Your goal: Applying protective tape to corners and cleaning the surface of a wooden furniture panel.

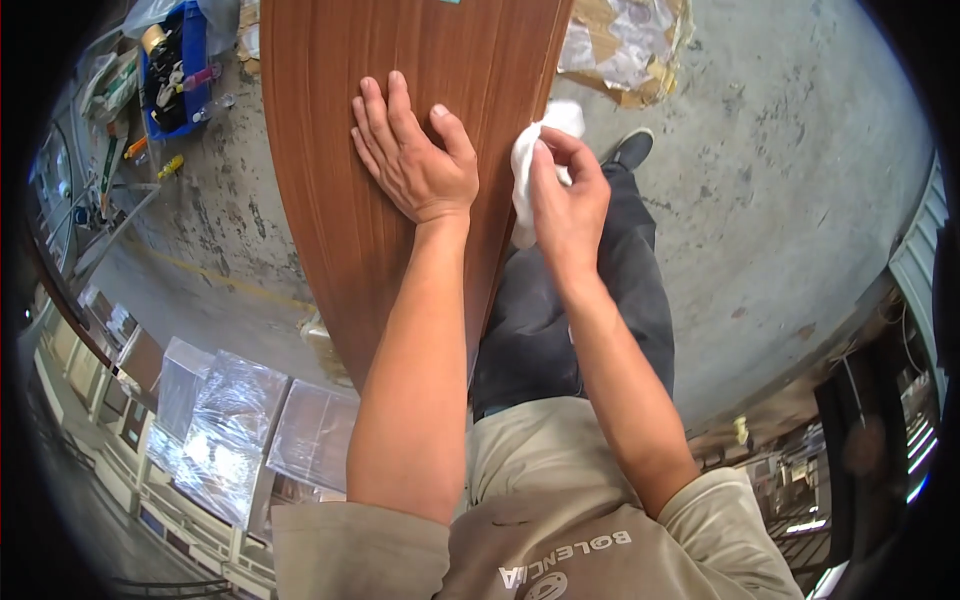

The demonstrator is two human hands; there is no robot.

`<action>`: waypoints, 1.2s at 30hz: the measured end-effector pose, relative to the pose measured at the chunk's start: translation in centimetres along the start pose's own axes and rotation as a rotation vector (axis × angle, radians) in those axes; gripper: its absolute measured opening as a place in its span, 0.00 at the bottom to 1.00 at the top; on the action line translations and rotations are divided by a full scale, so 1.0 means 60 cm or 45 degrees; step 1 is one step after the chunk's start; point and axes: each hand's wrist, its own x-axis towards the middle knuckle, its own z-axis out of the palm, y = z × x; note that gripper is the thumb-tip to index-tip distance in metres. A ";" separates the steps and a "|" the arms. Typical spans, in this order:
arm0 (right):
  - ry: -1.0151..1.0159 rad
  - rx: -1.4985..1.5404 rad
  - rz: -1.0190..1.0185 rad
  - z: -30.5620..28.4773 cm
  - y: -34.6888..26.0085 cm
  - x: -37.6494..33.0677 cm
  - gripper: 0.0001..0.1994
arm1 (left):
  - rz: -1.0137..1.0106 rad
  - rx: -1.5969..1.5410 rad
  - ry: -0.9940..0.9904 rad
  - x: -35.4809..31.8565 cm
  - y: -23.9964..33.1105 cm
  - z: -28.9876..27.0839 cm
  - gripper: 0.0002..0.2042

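A long reddish-brown wood-grain panel (330, 190) stretches away in front of me. My left hand (415, 155) lies flat on its top face, fingers stretched out and thumb apart, holding nothing. At the panel's right edge, my right hand (572, 200) pinches a crumpled white cloth (524, 165) between thumb and fingers. The cloth touches the edge, and part of it hangs down beside the panel. A small pale green patch (450, 1) shows at the panel's far end, cut off by the frame.
A blue crate (207, 70) with bottles and tools stands on the floor at the far left, a yellow-handled item (171, 166) near it. Torn cardboard (640, 50) lies right of the panel. Plastic-wrapped boxes (225, 410) are at the lower left. My shoe (632, 150) is on the concrete floor.
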 end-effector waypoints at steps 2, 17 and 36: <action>-0.004 0.027 0.132 0.005 -0.007 -0.003 0.13 | 0.020 0.033 -0.016 -0.004 -0.006 -0.005 0.27; 0.288 0.372 0.315 0.062 -0.056 0.074 0.09 | 0.037 0.029 -0.049 0.002 0.003 -0.007 0.28; 0.318 0.270 0.519 0.063 -0.041 0.037 0.09 | -0.009 0.047 -0.088 0.003 -0.001 -0.010 0.29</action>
